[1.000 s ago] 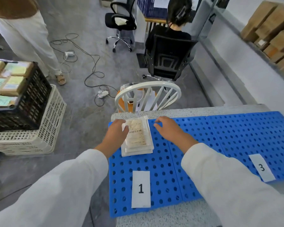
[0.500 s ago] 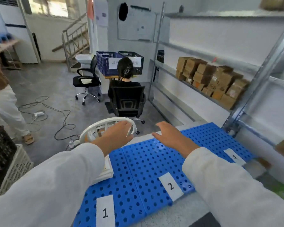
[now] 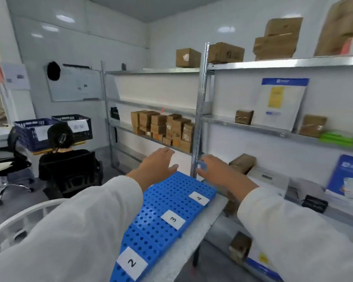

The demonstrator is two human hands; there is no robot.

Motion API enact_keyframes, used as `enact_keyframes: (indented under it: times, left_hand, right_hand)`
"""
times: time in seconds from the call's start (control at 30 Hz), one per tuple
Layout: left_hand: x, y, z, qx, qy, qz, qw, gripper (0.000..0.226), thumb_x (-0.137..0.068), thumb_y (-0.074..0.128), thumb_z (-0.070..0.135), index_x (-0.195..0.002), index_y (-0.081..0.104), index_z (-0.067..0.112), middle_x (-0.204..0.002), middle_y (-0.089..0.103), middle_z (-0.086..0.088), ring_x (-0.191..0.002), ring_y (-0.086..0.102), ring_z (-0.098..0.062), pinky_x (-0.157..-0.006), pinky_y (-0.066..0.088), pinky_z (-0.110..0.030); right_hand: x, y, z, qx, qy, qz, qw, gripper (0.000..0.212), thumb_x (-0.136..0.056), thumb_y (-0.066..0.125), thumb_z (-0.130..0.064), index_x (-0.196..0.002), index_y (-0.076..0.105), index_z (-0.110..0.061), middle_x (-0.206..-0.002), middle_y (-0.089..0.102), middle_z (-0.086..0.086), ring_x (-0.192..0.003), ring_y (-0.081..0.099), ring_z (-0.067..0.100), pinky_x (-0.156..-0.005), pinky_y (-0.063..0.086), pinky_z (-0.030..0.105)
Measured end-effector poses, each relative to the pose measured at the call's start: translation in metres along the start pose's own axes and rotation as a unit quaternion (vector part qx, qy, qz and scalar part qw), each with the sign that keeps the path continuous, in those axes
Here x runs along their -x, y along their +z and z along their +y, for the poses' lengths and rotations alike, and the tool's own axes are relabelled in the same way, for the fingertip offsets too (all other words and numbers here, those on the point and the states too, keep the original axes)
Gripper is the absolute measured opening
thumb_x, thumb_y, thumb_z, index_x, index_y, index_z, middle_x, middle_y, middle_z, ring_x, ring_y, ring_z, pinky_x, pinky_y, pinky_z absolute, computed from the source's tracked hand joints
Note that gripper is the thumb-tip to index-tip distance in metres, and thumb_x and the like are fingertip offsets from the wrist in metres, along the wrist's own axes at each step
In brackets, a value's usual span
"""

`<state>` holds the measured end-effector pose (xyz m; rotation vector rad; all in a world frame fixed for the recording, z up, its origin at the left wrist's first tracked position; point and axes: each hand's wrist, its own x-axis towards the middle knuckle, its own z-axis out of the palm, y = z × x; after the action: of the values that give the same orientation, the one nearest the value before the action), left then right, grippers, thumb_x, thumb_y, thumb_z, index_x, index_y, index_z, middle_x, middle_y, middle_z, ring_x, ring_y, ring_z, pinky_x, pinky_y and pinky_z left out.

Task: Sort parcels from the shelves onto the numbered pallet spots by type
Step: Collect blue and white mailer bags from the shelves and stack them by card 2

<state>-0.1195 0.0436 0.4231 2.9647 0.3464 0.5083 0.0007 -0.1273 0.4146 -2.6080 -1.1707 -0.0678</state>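
1. Both hands have come off the white parcel stack they were squaring up on spot 1 a second ago. That stack and spot 1 are now out of view as the camera has swung up to the shelves (image 3: 200, 110).
2. We see the left hand (image 3: 155, 165) raised over the far end of the blue pallet (image 3: 171, 192), its fingers released and spread, holding nothing.
3. We see the right hand (image 3: 218, 171) stretched toward the shelf post, fingers loose, nothing gripped. A bluish blur sits at its fingertips and we can't tell what it is.
4. Spots 2 (image 3: 131, 262), 3 (image 3: 173, 219) and 4 (image 3: 199, 198) show bare on the pallet, which lies on the counter (image 3: 192, 241).
5. Parcels left to sort are on the shelves: a brown box (image 3: 242, 163) just past the right hand, stacked brown boxes (image 3: 163, 127) on the middle shelf further back, and a white mailer (image 3: 279, 102) standing up on the right.
6. We read it as one drop done and the next fetch starting. The near brown box looks the likeliest pick, still untouched.
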Motion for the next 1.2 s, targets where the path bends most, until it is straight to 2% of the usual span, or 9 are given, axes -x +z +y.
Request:
enact_keyframes:
  times: [0.13,0.27,0.37,0.5,0.63,0.83,1.1,1.2]
  left_hand:
    - [-0.027,0.000,0.079,-0.001,0.062,0.012,0.998,0.054,-0.097,0.047,0.040,-0.142,0.039,0.011,-0.143,0.042,-0.006,-0.128,0.044,-0.022,-0.102,0.040,-0.035]
    - [-0.041,0.006,0.151,0.022,0.117,0.013,0.993,0.055,-0.098,0.048,0.038,-0.145,0.036,0.013,-0.148,0.039,-0.005,-0.132,0.041,-0.022,-0.106,0.037,-0.036]
    - [-0.054,0.014,0.187,0.022,0.148,0.015,0.989,0.055,-0.097,0.049,0.039,-0.145,0.036,0.015,-0.148,0.039,-0.003,-0.131,0.043,-0.021,-0.105,0.038,-0.034]
    - [-0.084,0.024,0.226,0.014,0.189,0.012,0.982,0.057,-0.096,0.051,0.039,-0.146,0.035,0.016,-0.150,0.038,-0.003,-0.134,0.040,-0.020,-0.109,0.036,-0.035]
    - [-0.120,0.035,0.268,0.051,0.218,0.027,0.974,0.056,-0.096,0.049,0.041,-0.144,0.038,0.015,-0.148,0.040,-0.002,-0.133,0.040,-0.019,-0.110,0.037,-0.037]
    - [-0.191,0.050,0.297,0.072,0.244,0.042,0.966,0.052,-0.096,0.051,0.038,-0.141,0.042,0.012,-0.142,0.044,-0.002,-0.125,0.047,-0.020,-0.099,0.043,-0.035]
    - [-0.320,0.073,0.301,0.087,0.276,0.051,0.956,0.054,-0.096,0.052,0.036,-0.143,0.039,0.012,-0.147,0.041,-0.004,-0.132,0.042,-0.020,-0.105,0.040,-0.033]
    - [-0.371,0.083,0.299,0.073,0.277,0.052,0.957,0.055,-0.097,0.051,0.036,-0.145,0.037,0.013,-0.148,0.039,-0.003,-0.133,0.041,-0.019,-0.105,0.040,-0.032]
  right_hand:
    - [0.040,-0.041,0.057,0.014,0.063,0.042,0.997,0.051,-0.097,0.049,-0.040,-0.139,0.042,-0.011,-0.140,0.044,0.005,-0.124,0.046,0.024,-0.094,0.037,0.029]
    - [0.076,-0.077,0.106,0.004,0.108,0.067,0.992,0.053,-0.096,0.048,-0.043,-0.141,0.043,-0.016,-0.146,0.040,0.003,-0.127,0.045,0.023,-0.106,0.039,0.040]
    - [0.102,-0.101,0.137,-0.027,0.137,0.096,0.986,0.057,-0.096,0.050,-0.040,-0.144,0.038,-0.013,-0.148,0.038,0.004,-0.129,0.044,0.024,-0.106,0.041,0.038]
    - [0.122,-0.121,0.174,-0.028,0.162,0.134,0.977,0.058,-0.096,0.051,-0.041,-0.145,0.036,-0.013,-0.150,0.037,0.004,-0.133,0.041,0.022,-0.110,0.034,0.035]
    - [0.127,-0.131,0.210,-0.022,0.185,0.153,0.970,0.060,-0.096,0.050,-0.042,-0.145,0.035,-0.011,-0.151,0.035,0.005,-0.134,0.039,0.021,-0.108,0.032,0.033]
    - [0.094,-0.147,0.264,-0.004,0.219,0.153,0.964,0.061,-0.096,0.050,-0.043,-0.145,0.034,-0.011,-0.151,0.035,0.007,-0.136,0.037,0.022,-0.110,0.033,0.035]
    - [-0.007,-0.172,0.327,0.029,0.218,0.169,0.961,0.053,-0.095,0.052,-0.040,-0.137,0.042,-0.009,-0.139,0.044,0.008,-0.124,0.045,0.023,-0.101,0.041,0.035]
    - [-0.052,-0.181,0.353,0.024,0.216,0.176,0.960,0.057,-0.096,0.051,-0.040,-0.142,0.037,-0.010,-0.142,0.041,0.007,-0.128,0.042,0.022,-0.103,0.038,0.033]
